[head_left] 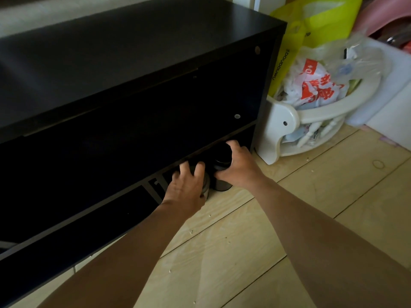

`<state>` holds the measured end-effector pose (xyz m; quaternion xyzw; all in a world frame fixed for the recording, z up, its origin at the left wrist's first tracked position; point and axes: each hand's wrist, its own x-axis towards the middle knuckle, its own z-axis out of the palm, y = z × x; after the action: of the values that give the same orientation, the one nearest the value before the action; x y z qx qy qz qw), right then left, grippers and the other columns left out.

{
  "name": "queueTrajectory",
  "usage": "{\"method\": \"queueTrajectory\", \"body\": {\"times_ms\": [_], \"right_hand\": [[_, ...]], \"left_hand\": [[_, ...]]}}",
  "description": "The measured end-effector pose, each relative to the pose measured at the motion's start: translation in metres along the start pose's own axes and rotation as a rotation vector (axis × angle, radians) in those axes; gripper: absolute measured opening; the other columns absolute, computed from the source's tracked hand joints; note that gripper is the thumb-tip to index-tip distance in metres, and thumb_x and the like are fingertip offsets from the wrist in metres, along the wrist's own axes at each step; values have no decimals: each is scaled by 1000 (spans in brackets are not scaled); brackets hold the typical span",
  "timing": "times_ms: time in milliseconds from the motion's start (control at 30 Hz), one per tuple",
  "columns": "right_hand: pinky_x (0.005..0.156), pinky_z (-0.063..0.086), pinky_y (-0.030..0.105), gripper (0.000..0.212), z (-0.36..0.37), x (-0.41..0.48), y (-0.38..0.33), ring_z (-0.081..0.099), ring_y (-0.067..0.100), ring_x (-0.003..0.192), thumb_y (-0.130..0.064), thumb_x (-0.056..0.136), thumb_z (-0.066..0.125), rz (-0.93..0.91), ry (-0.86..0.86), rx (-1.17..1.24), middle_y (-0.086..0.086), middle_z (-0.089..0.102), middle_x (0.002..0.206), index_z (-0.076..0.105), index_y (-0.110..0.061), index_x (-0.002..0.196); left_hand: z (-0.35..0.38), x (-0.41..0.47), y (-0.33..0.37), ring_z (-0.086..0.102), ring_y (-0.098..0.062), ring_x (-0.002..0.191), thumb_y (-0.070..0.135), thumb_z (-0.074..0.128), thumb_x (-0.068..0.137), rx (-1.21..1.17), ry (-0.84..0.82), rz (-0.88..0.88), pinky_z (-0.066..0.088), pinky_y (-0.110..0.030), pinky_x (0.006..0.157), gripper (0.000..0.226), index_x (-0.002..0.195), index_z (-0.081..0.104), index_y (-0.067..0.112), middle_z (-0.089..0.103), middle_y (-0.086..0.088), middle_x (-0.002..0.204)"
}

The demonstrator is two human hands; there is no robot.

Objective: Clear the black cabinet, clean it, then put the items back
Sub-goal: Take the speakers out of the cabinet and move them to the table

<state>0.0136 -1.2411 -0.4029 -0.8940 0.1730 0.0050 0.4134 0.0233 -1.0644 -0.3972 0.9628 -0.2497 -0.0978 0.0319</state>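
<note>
The black cabinet fills the left and centre of the head view, its open shelves very dark inside. At its lower right corner, my right hand grips a dark cylindrical container whose base sits at the edge of the floor. Just to its left, my left hand wraps over a smaller greyish jar, mostly hidden under my fingers. Other contents of the shelves are lost in shadow.
A cream plastic seat-like frame stuffed with plastic bags stands right beside the cabinet's right side, with a yellow-green bag behind it. Light wood-pattern flooring with small crumbs spreads in front.
</note>
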Motion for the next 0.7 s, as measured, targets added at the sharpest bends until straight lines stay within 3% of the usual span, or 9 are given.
{"method": "queueTrajectory", "body": {"times_ms": [133, 367, 467, 600, 700], "right_hand": [[83, 46, 30, 82, -10, -7, 3, 56, 20, 99, -31, 68, 85, 11, -1, -43, 1, 44, 114, 38, -32, 135], [79, 42, 28, 82, -25, -13, 4, 53, 19, 100, -31, 67, 85, 1, -24, -103, 0, 43, 114, 36, -30, 133], [71, 45, 28, 73, -27, -13, 6, 57, 17, 96, -31, 64, 85, -2, -25, -127, -3, 50, 108, 39, -27, 121], [77, 54, 34, 70, -32, -19, 6, 60, 14, 94, -34, 61, 85, 12, -28, -123, -5, 57, 104, 41, -27, 115], [86, 55, 40, 80, -36, -41, -5, 59, 17, 102, -36, 61, 83, 61, -6, -69, -5, 55, 111, 38, -29, 127]], "left_hand": [[1, -3, -1, 41, -32, 125, 33, 76, 80, -65, -10, 49, 48, -37, 104, 87, 145, 20, 26, 21, -12, 139], [-4, -8, 7, 38, -26, 123, 38, 74, 81, -40, -71, 129, 48, -36, 102, 91, 148, 13, 27, 28, -7, 138], [-4, -6, 9, 39, -27, 123, 39, 72, 82, -11, -85, 136, 51, -38, 98, 95, 151, 8, 28, 27, -7, 139], [-8, -4, 11, 38, -29, 122, 41, 72, 81, -3, -116, 115, 52, -41, 96, 91, 150, 14, 28, 25, -9, 138], [-23, -20, 13, 40, -27, 118, 41, 76, 78, -96, -156, 50, 50, -39, 97, 88, 145, 23, 26, 29, -7, 134]]}}
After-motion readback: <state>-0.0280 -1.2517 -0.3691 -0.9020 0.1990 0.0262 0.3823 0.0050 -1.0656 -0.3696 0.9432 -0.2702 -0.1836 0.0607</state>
